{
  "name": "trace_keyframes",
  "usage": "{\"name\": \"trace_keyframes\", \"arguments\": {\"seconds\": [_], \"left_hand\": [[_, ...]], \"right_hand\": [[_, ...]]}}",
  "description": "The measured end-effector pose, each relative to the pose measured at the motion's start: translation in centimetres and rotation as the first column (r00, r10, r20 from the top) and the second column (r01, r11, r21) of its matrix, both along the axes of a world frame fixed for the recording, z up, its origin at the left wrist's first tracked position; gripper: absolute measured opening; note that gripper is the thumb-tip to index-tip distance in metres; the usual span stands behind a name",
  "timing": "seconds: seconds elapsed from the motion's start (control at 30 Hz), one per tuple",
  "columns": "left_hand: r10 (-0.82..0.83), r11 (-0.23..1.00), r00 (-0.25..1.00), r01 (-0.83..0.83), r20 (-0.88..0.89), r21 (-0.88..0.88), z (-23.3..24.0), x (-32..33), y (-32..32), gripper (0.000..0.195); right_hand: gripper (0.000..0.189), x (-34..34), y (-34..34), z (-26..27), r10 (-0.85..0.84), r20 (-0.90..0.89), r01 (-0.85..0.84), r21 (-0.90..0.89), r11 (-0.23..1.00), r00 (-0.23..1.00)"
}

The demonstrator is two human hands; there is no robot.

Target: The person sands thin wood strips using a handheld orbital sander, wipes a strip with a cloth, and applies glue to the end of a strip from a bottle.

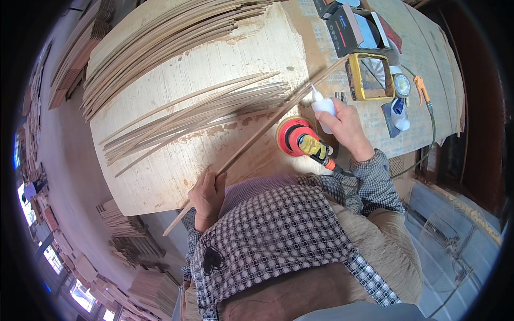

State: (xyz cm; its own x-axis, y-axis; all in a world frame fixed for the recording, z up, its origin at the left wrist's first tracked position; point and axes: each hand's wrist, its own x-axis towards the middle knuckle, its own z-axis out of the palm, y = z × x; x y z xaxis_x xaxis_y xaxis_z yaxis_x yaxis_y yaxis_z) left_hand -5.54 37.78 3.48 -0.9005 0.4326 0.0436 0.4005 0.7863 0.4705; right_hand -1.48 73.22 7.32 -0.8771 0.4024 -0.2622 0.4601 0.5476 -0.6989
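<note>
My left hand (208, 195) grips a long, thin wooden strip (257, 138) near its lower end; the strip slants up across the table to the right. In my right hand (347, 126) is a small white plastic squeeze bottle (324, 108), its pointed nozzle up beside the strip. Just left of and below the bottle lies a red pneumatic disc sander (296, 136) with yellow tape on its body and an orange hose fitting. A loose bundle of wooden strips (200, 110) lies on the table left of the slanting strip.
A larger stack of strips (160, 44) covers the table's far left. At right are an open black box (345, 32), a yellow-edged frame tray (371, 98), a round tin (401, 85) and an orange air blow gun (421, 89) with its hose. A fan (447, 246) stands at lower right.
</note>
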Motion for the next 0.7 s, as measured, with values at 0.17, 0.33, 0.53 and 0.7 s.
{"name": "trace_keyframes", "arguments": {"seconds": [0.17,0.33,0.53,0.7], "left_hand": [[-0.005,1.0,1.0,0.005,-0.003,-0.001,-0.4,0.0,-0.2,0.025],[-0.004,1.0,1.0,0.004,0.003,-0.015,-0.2,-0.2,-0.3,0.025],[-0.005,1.0,1.0,0.005,-0.003,-0.008,-0.1,-0.3,-0.1,0.026],[-0.018,1.0,1.0,0.018,0.001,-0.004,0.2,-0.5,0.1,0.027]], "right_hand": [[0.034,0.1,0.3,-0.3,0.021,-0.001,-0.021,0.03,0.999,1.0],[0.032,0.0,-0.6,0.2,0.089,0.024,-0.09,0.038,0.995,0.996],[0.032,-0.1,-0.4,0.5,0.085,-0.013,-0.084,0.068,0.994,0.996],[0.033,0.1,-0.5,0.5,0.111,0.051,-0.114,0.067,0.991,0.993]]}}
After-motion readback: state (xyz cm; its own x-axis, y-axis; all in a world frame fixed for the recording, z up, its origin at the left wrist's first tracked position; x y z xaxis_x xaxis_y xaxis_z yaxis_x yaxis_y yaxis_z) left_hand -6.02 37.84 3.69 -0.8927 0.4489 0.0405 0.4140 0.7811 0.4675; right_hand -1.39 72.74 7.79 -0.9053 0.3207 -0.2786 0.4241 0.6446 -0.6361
